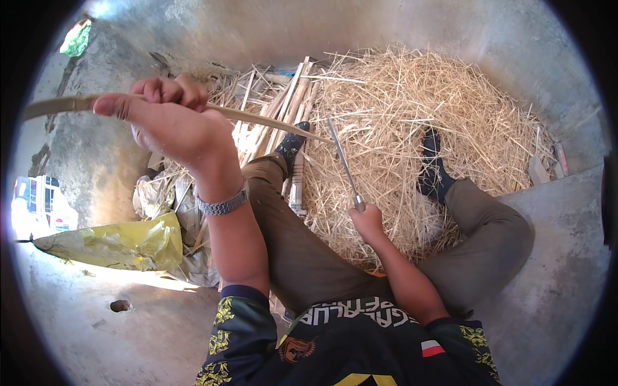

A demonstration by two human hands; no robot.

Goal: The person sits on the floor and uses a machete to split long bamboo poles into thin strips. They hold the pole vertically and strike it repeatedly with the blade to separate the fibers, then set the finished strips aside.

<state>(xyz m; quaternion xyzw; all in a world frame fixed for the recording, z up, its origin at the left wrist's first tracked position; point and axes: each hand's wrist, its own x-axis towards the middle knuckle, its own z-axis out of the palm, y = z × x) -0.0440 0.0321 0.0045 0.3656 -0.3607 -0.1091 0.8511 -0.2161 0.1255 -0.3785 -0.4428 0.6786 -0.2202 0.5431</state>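
My left hand (168,122), raised at the upper left with a metal-band watch (223,204) on the wrist, is closed around a long, thin bamboo strip (64,105). The strip runs from the far left past my fist and tapers toward the middle. In my right hand (368,222), lower and near the centre, is the handle of a long, narrow-bladed knife (346,166). Its blade points up and away from me, with the tip close to the strip's thin end. Whether blade and strip touch, I cannot tell.
A broad heap of pale shavings (386,83) lies between and beyond my legs. Split bamboo lengths (297,96) rest beside my left foot. At left are a yellow plastic sack (122,241) and a hole (120,305) in the concrete. A concrete wall (270,32) curves behind.
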